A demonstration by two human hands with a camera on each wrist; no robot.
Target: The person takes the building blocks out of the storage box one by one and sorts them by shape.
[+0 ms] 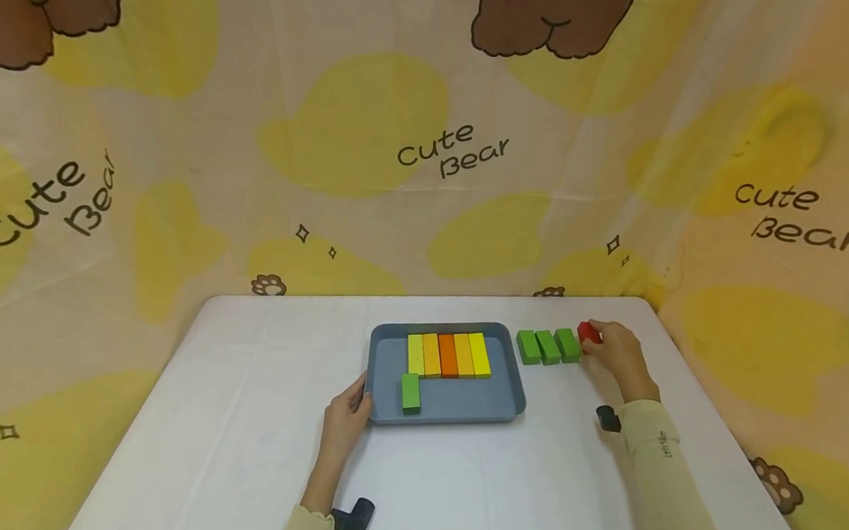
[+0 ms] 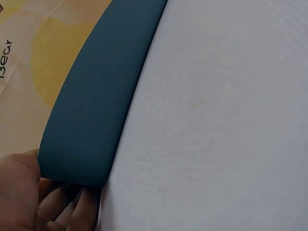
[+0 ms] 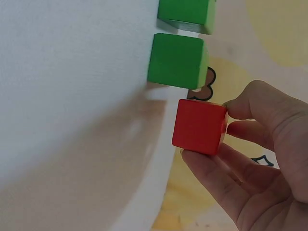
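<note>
A blue-grey tray point(image 1: 446, 418) lies on the white table, its left edge gripped by my left hand point(image 1: 344, 413). In the left wrist view the thumb is on one side of the tray's wall point(image 2: 91, 106) and the fingers curl beneath it. Inside the tray, several yellow blocks and one orange block point(image 1: 448, 355) stand side by side in a row. One green block point(image 1: 410, 394) sits below the row's left end. At the far right, my right hand point(image 1: 618, 354) pinches a red block point(image 3: 199, 126) between thumb and fingers, beside the nearest green block point(image 3: 177, 60).
Three green blocks point(image 1: 547, 347) stand in a short row between the tray and my right hand. A patterned cloth point(image 1: 340, 238) hangs behind the table's back edge point(image 1: 288, 297). Black wrist cameras point(image 1: 608, 418) are worn on both wrists.
</note>
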